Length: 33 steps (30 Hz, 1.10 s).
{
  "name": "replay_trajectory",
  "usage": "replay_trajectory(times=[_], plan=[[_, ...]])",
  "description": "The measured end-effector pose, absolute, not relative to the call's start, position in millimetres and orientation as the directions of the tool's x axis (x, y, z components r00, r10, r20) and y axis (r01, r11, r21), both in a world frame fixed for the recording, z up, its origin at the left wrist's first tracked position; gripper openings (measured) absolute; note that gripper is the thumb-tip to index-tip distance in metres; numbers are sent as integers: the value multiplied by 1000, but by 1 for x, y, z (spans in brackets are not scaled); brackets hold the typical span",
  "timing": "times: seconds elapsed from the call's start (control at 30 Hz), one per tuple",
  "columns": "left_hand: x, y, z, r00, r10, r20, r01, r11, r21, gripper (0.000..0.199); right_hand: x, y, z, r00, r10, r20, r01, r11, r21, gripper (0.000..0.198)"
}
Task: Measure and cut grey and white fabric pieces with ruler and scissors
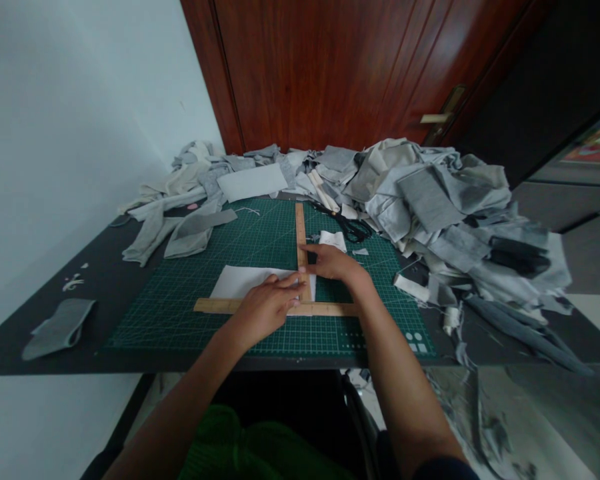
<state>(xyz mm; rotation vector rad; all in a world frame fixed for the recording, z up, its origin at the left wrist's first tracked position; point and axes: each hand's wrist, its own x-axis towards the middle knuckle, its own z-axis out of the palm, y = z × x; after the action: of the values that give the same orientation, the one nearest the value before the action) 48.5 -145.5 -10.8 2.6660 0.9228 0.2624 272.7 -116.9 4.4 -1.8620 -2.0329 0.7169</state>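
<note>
A wooden T-shaped ruler (301, 230) lies across a white sheet (240, 279) on a green cutting mat (155, 313). Its long arm points away from me; the crossbar runs left to right near the mat's front edge. My left hand (265, 308) rests over the crossbar, fingers stretched flat toward the joint, touching the ruler and the sheet. From the right, my right hand (334, 263) reaches to the long arm, index finger and thumb apart on the wood. Its other fingers are partly hidden. Whether the sheet is paper or cloth I cannot tell.
Black-handled scissors (353, 227) lie beyond my right hand, close to a small white scrap (333, 241). A large heap of grey and white fabric pieces (430, 193) covers the right and back of the table. A folded grey piece (63, 327) sits at the left front.
</note>
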Motion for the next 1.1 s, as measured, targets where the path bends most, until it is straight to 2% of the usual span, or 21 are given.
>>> replay_trajectory(times=[0.3,0.43,0.53,0.83,1.0,1.1], plan=[[47,-142,-17,779,618,110,547,-755,362,42,273,-121,9,-156,984,-85,821,82,-564,71],[46,-141,-20,774,619,136,539,-755,374,43,269,-122,12,-151,988,2,888,137,-439,58],[46,-141,-21,766,626,146,543,-752,373,43,267,-122,13,-160,987,-20,922,142,-361,47],[47,-141,-17,776,620,117,547,-754,363,39,276,-120,10,-207,976,-72,895,160,-415,51],[47,-141,-17,781,612,123,538,-760,365,39,271,-118,7,-202,979,19,888,191,-417,39],[47,-140,-18,779,614,130,538,-760,365,39,269,-116,4,-206,976,76,887,219,-407,41]])
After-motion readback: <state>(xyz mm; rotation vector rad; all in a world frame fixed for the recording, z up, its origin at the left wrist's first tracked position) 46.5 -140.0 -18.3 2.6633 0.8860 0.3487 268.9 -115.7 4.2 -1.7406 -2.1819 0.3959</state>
